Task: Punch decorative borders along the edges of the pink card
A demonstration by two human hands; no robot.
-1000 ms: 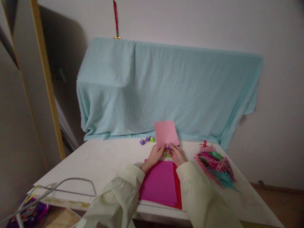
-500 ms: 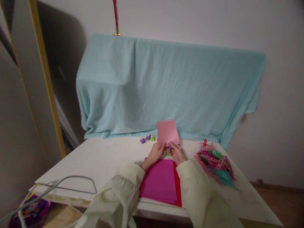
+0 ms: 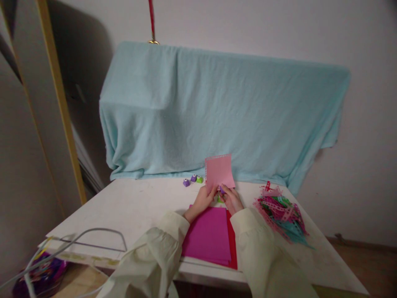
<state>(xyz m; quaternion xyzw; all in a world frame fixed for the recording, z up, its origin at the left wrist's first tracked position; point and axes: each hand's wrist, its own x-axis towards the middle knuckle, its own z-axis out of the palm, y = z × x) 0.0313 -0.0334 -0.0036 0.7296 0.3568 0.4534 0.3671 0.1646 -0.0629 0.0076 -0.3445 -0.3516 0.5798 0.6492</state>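
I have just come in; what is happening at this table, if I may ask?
A person's left grip is on the near edge of a pink sheet, and the right grip holds a small purple piece at that edge. Small holes line the pink sheet's left side. Magenta sheets and a red sheet lie nearer the person; a heap of colourful strips lies to the right.

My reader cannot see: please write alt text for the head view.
A person's left hand holds a rectangular pink paper sheet perforated along two edges, and the right hand a small purple device at its edge. On a white table lie magenta and red paper sheets and, right of them, a heap of multicoloured paper strips.
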